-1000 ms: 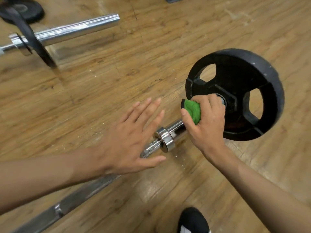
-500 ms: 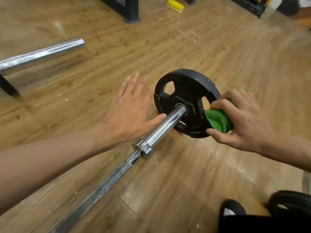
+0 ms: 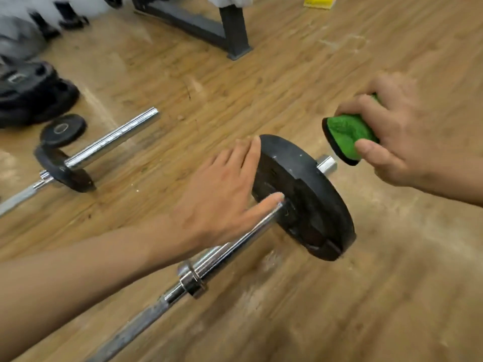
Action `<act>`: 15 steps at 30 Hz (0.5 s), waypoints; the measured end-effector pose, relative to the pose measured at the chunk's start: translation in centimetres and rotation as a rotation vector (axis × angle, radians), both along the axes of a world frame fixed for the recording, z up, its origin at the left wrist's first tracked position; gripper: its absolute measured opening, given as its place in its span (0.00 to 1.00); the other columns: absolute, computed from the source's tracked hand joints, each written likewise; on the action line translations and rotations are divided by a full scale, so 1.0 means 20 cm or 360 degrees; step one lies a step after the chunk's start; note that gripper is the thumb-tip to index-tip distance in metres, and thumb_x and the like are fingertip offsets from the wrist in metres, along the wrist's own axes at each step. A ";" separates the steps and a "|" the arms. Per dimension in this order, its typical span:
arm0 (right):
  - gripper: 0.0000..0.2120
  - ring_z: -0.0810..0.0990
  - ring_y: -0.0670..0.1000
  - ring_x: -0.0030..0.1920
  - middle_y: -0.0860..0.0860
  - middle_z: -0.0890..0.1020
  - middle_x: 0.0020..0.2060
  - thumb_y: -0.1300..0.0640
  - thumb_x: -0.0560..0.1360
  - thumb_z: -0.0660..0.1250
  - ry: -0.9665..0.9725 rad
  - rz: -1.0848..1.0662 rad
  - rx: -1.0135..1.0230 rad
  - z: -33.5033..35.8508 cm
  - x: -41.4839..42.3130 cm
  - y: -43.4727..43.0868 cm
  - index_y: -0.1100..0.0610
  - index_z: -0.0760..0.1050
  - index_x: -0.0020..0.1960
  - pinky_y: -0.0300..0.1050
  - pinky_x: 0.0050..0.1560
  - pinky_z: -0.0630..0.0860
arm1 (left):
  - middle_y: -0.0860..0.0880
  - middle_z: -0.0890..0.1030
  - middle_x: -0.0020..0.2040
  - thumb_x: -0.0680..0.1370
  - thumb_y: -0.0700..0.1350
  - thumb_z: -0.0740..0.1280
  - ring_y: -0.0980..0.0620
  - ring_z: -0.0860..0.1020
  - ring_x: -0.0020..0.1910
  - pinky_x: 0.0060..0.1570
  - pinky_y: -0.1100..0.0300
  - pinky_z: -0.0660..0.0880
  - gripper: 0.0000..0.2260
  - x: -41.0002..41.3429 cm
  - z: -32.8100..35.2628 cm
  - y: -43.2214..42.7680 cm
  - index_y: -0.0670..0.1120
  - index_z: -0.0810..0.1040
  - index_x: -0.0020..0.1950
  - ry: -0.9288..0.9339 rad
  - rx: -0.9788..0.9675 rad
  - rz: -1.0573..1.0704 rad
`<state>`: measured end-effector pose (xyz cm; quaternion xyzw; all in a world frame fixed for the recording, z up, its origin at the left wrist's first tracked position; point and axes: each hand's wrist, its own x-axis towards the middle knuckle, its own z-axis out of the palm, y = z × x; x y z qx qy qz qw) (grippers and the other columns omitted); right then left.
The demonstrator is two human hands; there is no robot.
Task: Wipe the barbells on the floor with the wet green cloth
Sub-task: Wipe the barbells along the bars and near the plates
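Observation:
A chrome barbell (image 3: 230, 246) lies on the wooden floor, running from the lower left up to a black weight plate (image 3: 308, 194) near its end. My left hand (image 3: 224, 194) is flat with straight fingers against the plate's inner face, thumb over the sleeve. My right hand (image 3: 400, 131) grips the folded green cloth (image 3: 346, 133) in the air, above and right of the bar's end tip (image 3: 326, 163), apart from it. A second barbell (image 3: 109, 142) with a small black plate (image 3: 62, 171) lies at the left.
Loose black plates (image 3: 34, 97) are stacked at the far left, with a small disc (image 3: 62, 129) beside them. A dark metal rack foot (image 3: 230, 35) stands at the top centre. A yellow object (image 3: 318, 1) lies at the top edge.
My right hand has lifted the green cloth off the plate and moved it up and right. My left hand moved forward onto the plate. The view swung to show the plate edge-on.

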<state>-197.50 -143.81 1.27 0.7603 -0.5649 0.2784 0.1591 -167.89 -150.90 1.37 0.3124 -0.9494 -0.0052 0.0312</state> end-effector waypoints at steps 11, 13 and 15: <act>0.25 0.72 0.59 0.52 0.58 0.72 0.52 0.47 0.80 0.50 -0.0421 0.0095 0.0760 -0.53 -0.23 -0.25 0.59 0.74 0.67 0.61 0.52 0.74 | 0.40 0.46 0.85 0.76 0.76 0.39 0.45 0.46 0.85 0.80 0.54 0.40 0.50 -0.61 -0.07 0.03 0.41 0.44 0.85 -0.0181 0.0060 0.0343; 0.23 0.73 0.59 0.51 0.58 0.72 0.53 0.46 0.82 0.50 -0.0384 0.0192 0.0783 -0.58 -0.15 -0.25 0.57 0.72 0.68 0.57 0.49 0.73 | 0.41 0.47 0.85 0.74 0.78 0.40 0.46 0.45 0.85 0.80 0.54 0.40 0.52 -0.61 -0.10 -0.03 0.41 0.43 0.85 -0.0152 0.0159 0.0395; 0.19 0.72 0.59 0.50 0.58 0.74 0.53 0.46 0.82 0.53 -0.0199 0.0332 0.0755 -0.66 -0.07 -0.25 0.56 0.69 0.66 0.55 0.48 0.71 | 0.41 0.50 0.85 0.73 0.77 0.45 0.46 0.46 0.85 0.82 0.54 0.41 0.53 -0.60 -0.13 -0.03 0.41 0.43 0.85 -0.0068 0.0263 0.0433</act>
